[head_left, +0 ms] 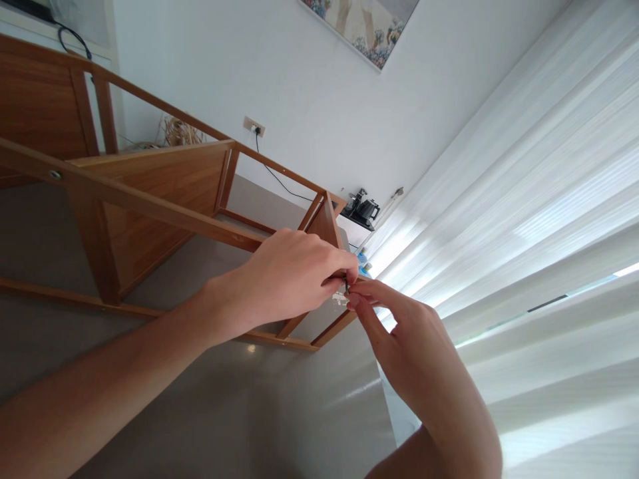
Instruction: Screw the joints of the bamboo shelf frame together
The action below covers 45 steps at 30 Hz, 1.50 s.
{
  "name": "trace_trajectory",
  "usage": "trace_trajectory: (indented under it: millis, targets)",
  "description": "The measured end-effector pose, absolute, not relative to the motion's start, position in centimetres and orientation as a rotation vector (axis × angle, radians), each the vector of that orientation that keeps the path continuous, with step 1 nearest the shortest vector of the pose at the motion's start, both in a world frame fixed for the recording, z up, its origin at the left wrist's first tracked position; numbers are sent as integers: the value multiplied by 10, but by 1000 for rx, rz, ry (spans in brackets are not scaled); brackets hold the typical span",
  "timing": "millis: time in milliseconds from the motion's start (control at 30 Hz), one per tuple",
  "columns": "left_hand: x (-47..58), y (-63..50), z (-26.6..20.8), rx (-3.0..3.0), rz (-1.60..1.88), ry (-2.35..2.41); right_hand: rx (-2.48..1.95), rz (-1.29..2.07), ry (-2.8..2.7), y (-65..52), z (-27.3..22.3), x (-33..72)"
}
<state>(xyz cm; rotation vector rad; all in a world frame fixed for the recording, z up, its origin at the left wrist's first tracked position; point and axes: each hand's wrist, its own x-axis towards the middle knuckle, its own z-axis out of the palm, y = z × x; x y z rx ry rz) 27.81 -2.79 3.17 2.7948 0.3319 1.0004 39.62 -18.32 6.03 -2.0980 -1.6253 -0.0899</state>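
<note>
A brown wooden shelf frame (164, 205) with panels between its rails stretches from the left edge to the middle of the view. At its near right end, my left hand (287, 276) is closed, thumb and index finger pinched together. My right hand (407, 329) meets it from the right, also pinching with thumb and index finger. Between the fingertips shows a small, thin, dark metal piece (346, 286); its exact kind is too small to make out. The fingers hide the part of the frame behind them.
A wall socket (254, 126) has a black plug and a cable running down behind the frame. A black kettle (368, 209) stands on a dark tray beyond its far end. White curtains (524, 166) hang on the right; a picture (367, 26) hangs above.
</note>
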Motion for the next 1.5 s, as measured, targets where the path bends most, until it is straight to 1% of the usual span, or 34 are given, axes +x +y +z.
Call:
trace_trajectory:
  millis: [167,800,1167,1333,1500]
  targets:
    - [277,-28,31,2798,988,307,-2075,-147,-1640,-180,58,400]
    - [276,-30,34,2808,982,316,-2104,-191,-1644,-181,57,400]
    - [274,-30,35,2815,988,296,-2137,-420,-1676,-179,58,404]
    - [273,-30,36,2802,974,280,-2145,-360,-1775,-179,51,418]
    - [274,-29,37,2792,938,262,-2116,-363,-1761,-181,42,431]
